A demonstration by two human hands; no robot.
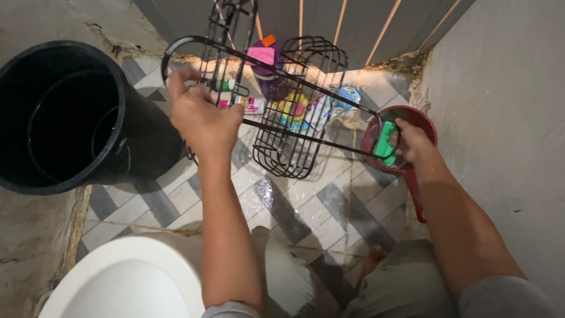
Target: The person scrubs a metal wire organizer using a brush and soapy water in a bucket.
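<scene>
A black wire rack (294, 126) with curved baskets is held up over the wet tiled floor. My left hand (203, 115) grips its left end, fingers wrapped round the frame. My right hand (412, 141) grips the rack's right end, just above a red dipper (426, 126) on the floor. A green sponge (385, 141) shows inside the dipper, right beside my right fingers. Through the wires I see a purple bottle (268, 73) with a pink cap.
A large black bucket (65, 118) with water stands at the left. A white toilet bowl (126, 277) is at the bottom left. Small packets and tubes (318, 109) lie on the floor by the grey door. A concrete wall (506, 88) runs along the right.
</scene>
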